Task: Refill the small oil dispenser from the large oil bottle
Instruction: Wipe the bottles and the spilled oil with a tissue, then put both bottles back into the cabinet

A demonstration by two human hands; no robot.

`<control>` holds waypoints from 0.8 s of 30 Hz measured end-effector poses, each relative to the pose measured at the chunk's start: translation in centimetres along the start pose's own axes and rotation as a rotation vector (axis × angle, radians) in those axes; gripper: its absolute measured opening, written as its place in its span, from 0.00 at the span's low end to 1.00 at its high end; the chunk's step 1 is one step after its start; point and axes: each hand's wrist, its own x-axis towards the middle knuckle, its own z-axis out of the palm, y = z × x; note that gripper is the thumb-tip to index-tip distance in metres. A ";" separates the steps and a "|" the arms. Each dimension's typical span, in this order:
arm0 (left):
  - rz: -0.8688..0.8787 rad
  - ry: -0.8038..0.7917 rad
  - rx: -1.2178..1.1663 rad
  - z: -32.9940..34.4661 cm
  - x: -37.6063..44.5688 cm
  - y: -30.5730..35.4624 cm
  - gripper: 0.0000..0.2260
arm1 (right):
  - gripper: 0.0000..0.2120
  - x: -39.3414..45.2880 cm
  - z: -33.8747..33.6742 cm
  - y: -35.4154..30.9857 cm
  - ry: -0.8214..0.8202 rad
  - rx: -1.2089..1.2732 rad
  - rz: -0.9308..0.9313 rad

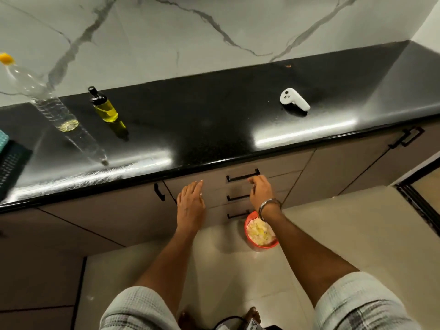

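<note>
A large clear plastic oil bottle [35, 91] with a yellow cap stands at the far left of the black counter [214, 120], with only a thin layer of oil at its base. To its right stands the small oil dispenser [104, 107], a glass bottle with a black spout, about half full of yellow oil. My left hand [190, 201] hangs below the counter edge in front of the drawers, fingers straight, holding nothing. My right hand [262, 191] is just under the top drawer handle [242, 176], fingers loosely curled, holding nothing; a metal bangle sits on that wrist.
A white handheld controller [294, 100] lies on the counter at the right. A dark mesh mat [9, 160] sits at the counter's left edge. On the floor by the drawers stands an orange bowl [260, 234] of pale chopped food. A marble wall backs the counter.
</note>
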 end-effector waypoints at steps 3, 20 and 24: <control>-0.015 0.041 -0.017 -2.4 0.8 -2.4 0.21 | 0.15 1.2 1.0 -3.9 0.002 -0.058 -0.102; -0.179 0.283 0.049 -19.2 4.0 -22.8 0.23 | 0.17 3.7 16.5 -33.1 -0.127 -0.238 -0.569; -0.224 0.316 0.046 -21.4 5.5 -26.2 0.23 | 0.16 4.8 19.6 -37.0 -0.125 -0.243 -0.638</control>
